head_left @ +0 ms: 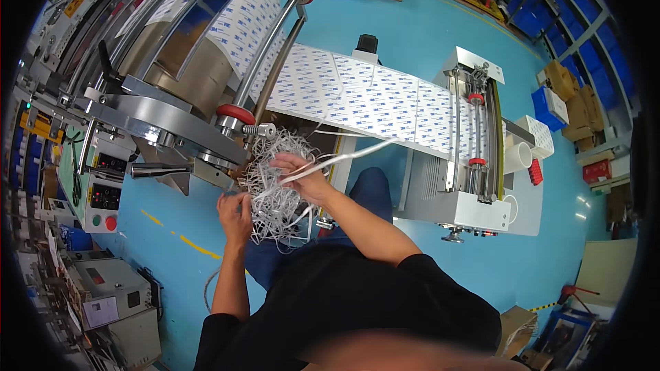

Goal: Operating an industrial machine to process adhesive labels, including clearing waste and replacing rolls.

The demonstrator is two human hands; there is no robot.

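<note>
A large tangle of narrow white waste strips [275,209] lies in front of me, below the rollers. My right hand [300,177] is over it with fingers curled round a long white strip [350,156], which runs up to the near edge of the printed white sheet [364,99]. My left hand [235,216] is closed at the left edge of the tangle, with strip ends at its fingertips; its exact grip is partly hidden. The sheet stretches from the large roll [240,24] on the left to the roller unit [474,130] on the right.
Red-collared metal shafts [275,38] and a grey machine arm [172,120] stand close to my left hand. A control box with buttons [103,199] is further left. Blue bins [550,108] and cardboard boxes [584,106] line the right side.
</note>
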